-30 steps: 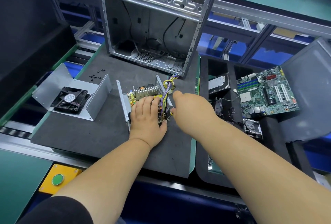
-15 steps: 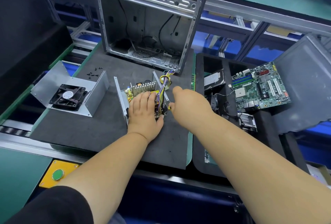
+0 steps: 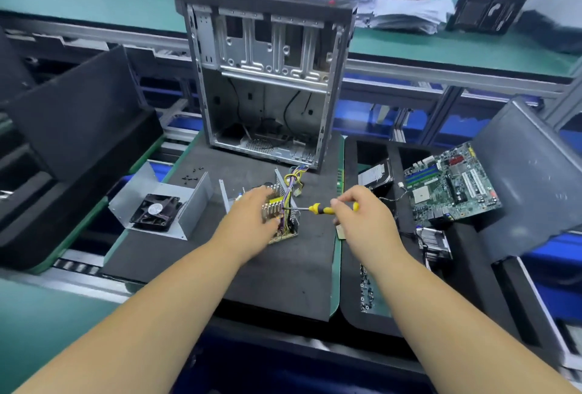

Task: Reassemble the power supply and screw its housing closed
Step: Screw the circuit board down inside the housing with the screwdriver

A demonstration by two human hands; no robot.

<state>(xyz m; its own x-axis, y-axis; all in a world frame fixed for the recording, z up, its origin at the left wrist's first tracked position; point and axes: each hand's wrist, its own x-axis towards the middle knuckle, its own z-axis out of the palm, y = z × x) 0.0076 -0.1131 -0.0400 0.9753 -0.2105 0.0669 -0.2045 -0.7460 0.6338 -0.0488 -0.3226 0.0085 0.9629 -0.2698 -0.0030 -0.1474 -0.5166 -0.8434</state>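
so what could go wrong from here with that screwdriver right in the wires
The screwdriver tip sits among the wire bundle, so it could nick or snag a wire. The left hand holds the power supply board tilted up, so it may slip. The loose black screws on the mat could be knocked off.

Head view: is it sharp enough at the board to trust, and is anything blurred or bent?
Head view: lighting is even; the screwdriver and power supply board read fairly clearly, though fine detail is soft. Far-right edge and paper stack are smeared. The wide lens bends the bench rails.
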